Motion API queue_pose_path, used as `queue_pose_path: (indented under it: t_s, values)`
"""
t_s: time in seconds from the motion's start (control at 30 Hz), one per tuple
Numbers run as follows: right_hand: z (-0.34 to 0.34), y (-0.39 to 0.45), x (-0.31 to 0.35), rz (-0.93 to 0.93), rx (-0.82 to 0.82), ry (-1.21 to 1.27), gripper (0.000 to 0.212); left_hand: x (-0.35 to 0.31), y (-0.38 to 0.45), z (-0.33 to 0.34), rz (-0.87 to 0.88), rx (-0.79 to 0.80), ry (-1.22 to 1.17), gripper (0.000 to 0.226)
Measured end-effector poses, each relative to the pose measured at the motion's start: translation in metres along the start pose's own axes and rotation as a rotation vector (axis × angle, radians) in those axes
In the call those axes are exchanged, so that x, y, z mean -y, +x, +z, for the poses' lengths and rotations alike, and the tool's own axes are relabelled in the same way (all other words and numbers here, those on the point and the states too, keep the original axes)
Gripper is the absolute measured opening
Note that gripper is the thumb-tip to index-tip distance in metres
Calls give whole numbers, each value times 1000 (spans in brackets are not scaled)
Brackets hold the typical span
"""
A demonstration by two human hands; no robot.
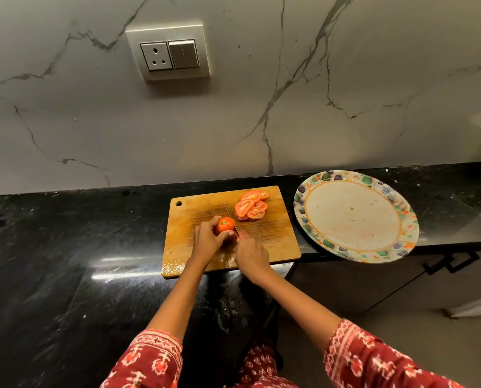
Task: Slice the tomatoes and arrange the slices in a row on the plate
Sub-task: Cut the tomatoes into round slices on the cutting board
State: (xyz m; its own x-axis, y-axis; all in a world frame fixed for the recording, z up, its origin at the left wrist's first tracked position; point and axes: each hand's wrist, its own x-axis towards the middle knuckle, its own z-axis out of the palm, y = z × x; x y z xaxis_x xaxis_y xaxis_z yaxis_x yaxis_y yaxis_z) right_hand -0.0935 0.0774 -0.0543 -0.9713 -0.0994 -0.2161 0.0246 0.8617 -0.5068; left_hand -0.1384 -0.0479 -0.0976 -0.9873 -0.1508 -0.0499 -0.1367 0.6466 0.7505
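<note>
Tomato: a round red whole tomato (224, 224) with a green stem scar sits on the rectangular wooden cutting board (273, 239), near its middle.
Left hand: my left hand (205, 240) curls round the tomato from the left side, fingertips on its near face, holding it steady.
Right hand: my right hand (251, 254) grips the handle of a thin-bladed knife (229, 217), whose blade lies along the tomato's right side and points toward the wall.
Cut slices: a loose overlapping pile of red tomato slices (252, 205) lies on the far right part of the board, apart from the whole fruit.
Plate: the round cream plate with a coloured patterned rim (407, 219) stands to the right of the board on the black stone counter (65, 233); it holds no slices, and its near edge overhangs the counter.
Handling: I judge the tomato light, smooth-skinned and soft inside, so it may roll or squash under a hard press. Best held at the sides, fingertips tucked back from the blade. The slices look wet and limp; I would lift each by its edges.
Hard to make out: the knife handle is hidden inside my fist, and I cannot tell whether the blade has entered the skin. A green object at the right edge is cut off.
</note>
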Motion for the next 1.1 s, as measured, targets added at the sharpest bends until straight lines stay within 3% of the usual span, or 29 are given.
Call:
queue_pose_path:
  t_s: [0.67,0.83,1.1]
  values:
    - [2,7,-2,13,61,58,38,1,-1,3,-31,-9,21,60]
    - [7,-10,-18,19,148,-2,26,2,-4,2,-37,-29,16,53]
    - [-17,-13,-32,-11,99,13,31,-11,-9,-2,-3,-12,1,52]
